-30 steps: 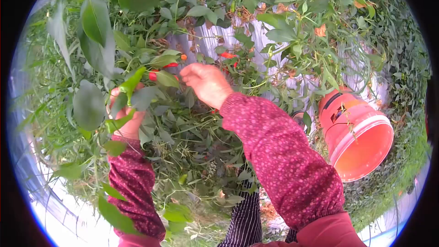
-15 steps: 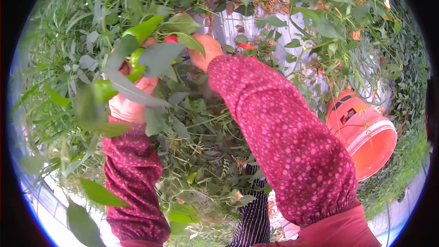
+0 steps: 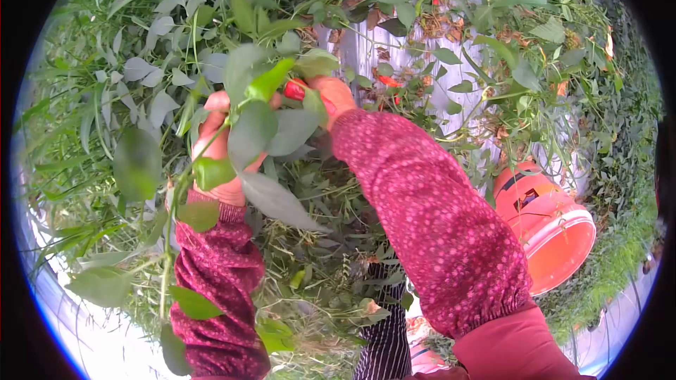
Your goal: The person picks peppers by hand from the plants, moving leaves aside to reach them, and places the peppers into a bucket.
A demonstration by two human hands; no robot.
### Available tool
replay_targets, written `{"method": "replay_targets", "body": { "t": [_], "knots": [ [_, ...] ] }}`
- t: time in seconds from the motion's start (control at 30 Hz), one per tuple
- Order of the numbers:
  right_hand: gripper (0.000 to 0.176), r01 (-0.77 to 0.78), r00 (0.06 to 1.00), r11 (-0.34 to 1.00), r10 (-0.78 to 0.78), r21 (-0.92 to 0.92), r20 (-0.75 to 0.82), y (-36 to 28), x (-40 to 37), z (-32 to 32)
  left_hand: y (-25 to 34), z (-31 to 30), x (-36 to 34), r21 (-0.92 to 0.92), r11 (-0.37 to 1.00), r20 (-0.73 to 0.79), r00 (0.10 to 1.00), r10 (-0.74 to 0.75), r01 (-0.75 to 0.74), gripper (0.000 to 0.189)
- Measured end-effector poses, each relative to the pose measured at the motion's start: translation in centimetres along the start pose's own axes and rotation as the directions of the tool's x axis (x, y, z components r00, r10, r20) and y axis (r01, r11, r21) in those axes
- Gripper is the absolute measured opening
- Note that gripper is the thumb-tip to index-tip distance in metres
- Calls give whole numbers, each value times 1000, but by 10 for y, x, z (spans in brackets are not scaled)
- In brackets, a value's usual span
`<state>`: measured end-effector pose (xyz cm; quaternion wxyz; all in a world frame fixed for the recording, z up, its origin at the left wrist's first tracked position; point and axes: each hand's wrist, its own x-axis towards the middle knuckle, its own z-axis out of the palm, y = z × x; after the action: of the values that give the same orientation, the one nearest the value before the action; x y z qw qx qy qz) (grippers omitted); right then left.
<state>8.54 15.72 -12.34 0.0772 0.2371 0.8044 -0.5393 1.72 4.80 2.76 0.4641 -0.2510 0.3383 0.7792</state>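
My left hand [image 3: 217,142] is among the pepper plant's leaves, fingers curled; leaves and a stem cover much of it, so what it holds is hidden. A green pepper [image 3: 213,173] hangs in front of that hand, and another green pepper [image 3: 270,81] is up and to its right. My right hand [image 3: 335,96] is closed around a red pepper [image 3: 294,89], partly behind a leaf [image 3: 314,104]. Between the hands, broad leaves [image 3: 252,134] overlap the fingers.
An orange-red bucket [image 3: 539,200] lies tilted at the right, its mouth facing me. Pale plastic sheeting [image 3: 359,53] shows beneath the plants, with dry leaves and red peppers [image 3: 387,81] on it. Dense foliage fills the left. A striped trouser leg [image 3: 384,338] is at the bottom.
Both hands have shifted slightly right and down in view, and the leafy stem has swung right. More of the red pepper shows beside my right hand. The bucket appears a little lower and further left.
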Motion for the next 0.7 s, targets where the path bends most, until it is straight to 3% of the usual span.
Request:
{"method": "replay_targets", "body": {
  "t": [0.03, 0.07, 0.17, 0.2, 0.23, 0.27, 0.33, 0.37, 0.43, 0.47, 0.53, 0.57, 0.63, 0.7],
  "knots": [
    [34, -7, 1000, 1000, 7, -3, 4, 2, -9, -6, -3, 2, -2, 71, 997, -97, 995, 24, -17, 34],
    [31, 34, 999, 999, -34, -7, -1, 4, -18, -16, -4, -21, -1, 304, 944, -8, 990, 138, -129, 33],
    [27, 133, 990, 989, -136, -58, -47, 22, -44, -18, -11, -49, 2, 304, 936, -4, 982, 189, -179, 33],
    [29, 140, 989, 988, -143, -61, -47, 28, -53, -19, 4, -81, 10, 274, 960, 65, 995, -75, 54, 32],
    [31, 146, 988, 987, -149, -66, -49, 22, -60, -29, -1, -74, 8, 276, 960, 69, 995, -78, 56, 32],
    [34, -451, 890, 804, 372, 387, 265, 18, -64, -42, -10, -69, 3, 244, 970, 60, 998, -13, -2, 33],
    [32, -472, 881, 766, 394, 437, 260, 11, -81, -64, -13, -64, -2, 219, 974, 43, 998, 52, -60, 34],
    [30, -486, 874, 731, 414, 479, 256, 10, -89, -73, -11, -71, 0, 198, 980, 69, 998, -11, -3, 34],
    [29, -502, 865, 772, 436, 390, 249, 16, -103, -83, -6, -80, 8, 153, 980, 129, 981, -146, 126, 34],
    [28, -533, 843, 753, 437, 385, 312, 22, -110, -86, -1, -82, 10, 146, 959, 183, 946, -268, 244, 31],
    [28, -617, 781, 667, 459, 416, 423, 29, -123, -91, -8, -83, 5, 123, 969, 174, 957, -233, 214, 31],
    [28, -619, 781, 664, 462, 419, 421, 32, -130, -91, -10, -84, 4, 101, 979, 166, 967, -193, 178, 31],
    [29, -539, 842, 594, 392, 597, 370, 20, -131, -86, 8, -89, 7, 129, 973, 141, 968, -209, 191, 33],
    [28, -581, 811, 553, 455, 597, 368, 28, -138, -85, 4, -95, 6, 156, 964, 115, 966, -233, 214, 29]
  ]
}}
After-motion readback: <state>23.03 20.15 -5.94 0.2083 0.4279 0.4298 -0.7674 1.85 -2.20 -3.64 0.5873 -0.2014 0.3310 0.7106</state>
